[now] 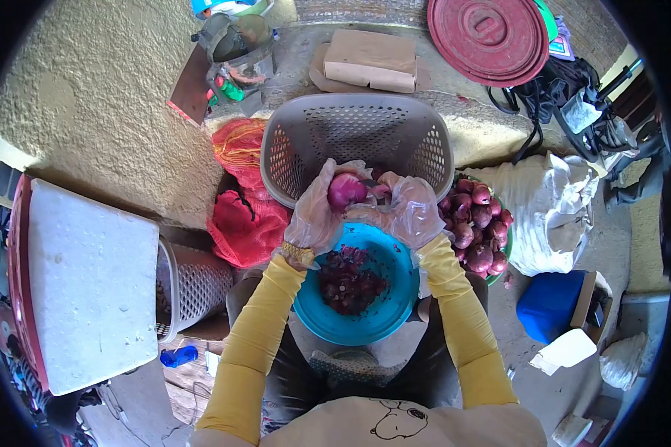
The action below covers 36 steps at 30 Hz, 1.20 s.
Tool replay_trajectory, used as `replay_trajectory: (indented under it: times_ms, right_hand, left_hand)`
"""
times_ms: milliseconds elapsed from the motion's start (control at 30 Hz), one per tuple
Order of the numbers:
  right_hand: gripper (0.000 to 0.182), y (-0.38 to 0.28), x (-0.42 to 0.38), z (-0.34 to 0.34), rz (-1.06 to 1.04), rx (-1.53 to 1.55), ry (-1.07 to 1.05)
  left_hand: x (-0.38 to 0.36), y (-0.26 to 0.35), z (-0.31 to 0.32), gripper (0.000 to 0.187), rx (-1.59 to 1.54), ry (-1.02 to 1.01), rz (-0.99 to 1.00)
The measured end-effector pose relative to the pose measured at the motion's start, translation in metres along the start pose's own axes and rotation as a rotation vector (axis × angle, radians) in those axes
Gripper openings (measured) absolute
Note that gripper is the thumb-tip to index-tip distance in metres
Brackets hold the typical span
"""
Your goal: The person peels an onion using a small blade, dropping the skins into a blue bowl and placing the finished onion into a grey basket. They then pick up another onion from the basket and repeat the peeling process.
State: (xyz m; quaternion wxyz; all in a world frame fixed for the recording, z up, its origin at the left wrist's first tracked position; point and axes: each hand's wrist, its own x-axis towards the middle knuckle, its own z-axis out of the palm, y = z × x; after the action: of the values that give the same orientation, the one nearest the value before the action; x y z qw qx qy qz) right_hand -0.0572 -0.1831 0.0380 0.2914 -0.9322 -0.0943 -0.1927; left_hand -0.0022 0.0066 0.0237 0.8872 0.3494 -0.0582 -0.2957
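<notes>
A red onion [347, 191], shiny and purple, sits in my left hand [313, 216], whose fingers are wrapped round it. Close beside it, my right hand [410, 208] has its fingers curled in around a purplish bit; whether that is onion skin or something else I cannot make out. Clear plastic gloves cover both hands. Below them a blue basin [304, 313] holds a heap of dark red onion peelings [350, 283]. A grey perforated basket [358, 112] stands just beyond my hands; its bottom is mostly hidden by them.
Whole red onions [481, 216] fill a green-rimmed container at right, beside a white sack [533, 208]. Red mesh bags [250, 223] lie at left, near another basket [201, 287] and a white foam lid [93, 290]. Cardboard [370, 59] and a red lid [488, 37] lie behind.
</notes>
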Motion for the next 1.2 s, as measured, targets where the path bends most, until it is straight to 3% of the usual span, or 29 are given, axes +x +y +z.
replay_trajectory:
  times_ms: [200, 333, 433, 500, 600, 733, 833, 900, 933, 1000, 1133, 1200]
  right_hand:
    - [0.065, -0.008, 0.001, -0.002, -0.118, -0.026, 0.065]
    - [0.061, -0.012, 0.004, -0.004, -0.061, 0.029, 0.0]
    - [0.058, -0.011, 0.002, -0.002, -0.032, -0.027, -0.01]
    - [0.058, -0.013, 0.003, -0.003, -0.006, 0.105, -0.047]
    - [0.058, -0.014, 0.004, -0.003, -0.016, 0.135, -0.044]
    - [0.06, -0.014, 0.004, -0.007, -0.012, 0.067, -0.046]
    - [0.066, -0.012, 0.004, -0.007, -0.035, 0.078, -0.036]
    - [0.072, -0.017, 0.003, -0.009, -0.046, 0.045, 0.029]
    - [0.072, -0.017, 0.004, -0.01, -0.047, 0.045, 0.028]
    - [0.074, -0.017, 0.003, -0.011, -0.026, 0.001, -0.001]
    - [0.074, -0.019, 0.004, -0.01, -0.042, 0.022, -0.019]
    - [0.076, -0.021, 0.004, -0.008, -0.003, 0.081, 0.023]
  left_hand:
    - [0.001, 0.001, -0.005, 0.056, -0.089, 0.058, -0.005]
    - [0.004, 0.0, -0.01, 0.057, -0.064, 0.09, 0.005]
    - [0.005, -0.003, -0.011, 0.058, 0.071, 0.088, 0.072]
    - [0.005, -0.005, -0.012, 0.055, 0.587, 0.038, 0.287]
    - [0.001, 0.001, -0.011, 0.05, 0.785, -0.008, 0.326]
    - [0.003, 0.004, -0.016, 0.049, 0.86, -0.043, 0.371]
    - [0.004, 0.014, -0.015, 0.044, 1.004, -0.183, 0.429]
    - [0.0, 0.02, -0.013, 0.038, 1.153, -0.287, 0.59]
    - [-0.003, 0.019, -0.017, 0.038, 1.153, -0.286, 0.59]
    - [-0.009, 0.015, -0.027, 0.037, 1.221, -0.291, 0.796]
    - [-0.01, 0.025, -0.021, 0.039, 1.205, -0.389, 0.843]
    - [-0.015, 0.033, -0.012, 0.043, 0.21, -0.144, -0.101]
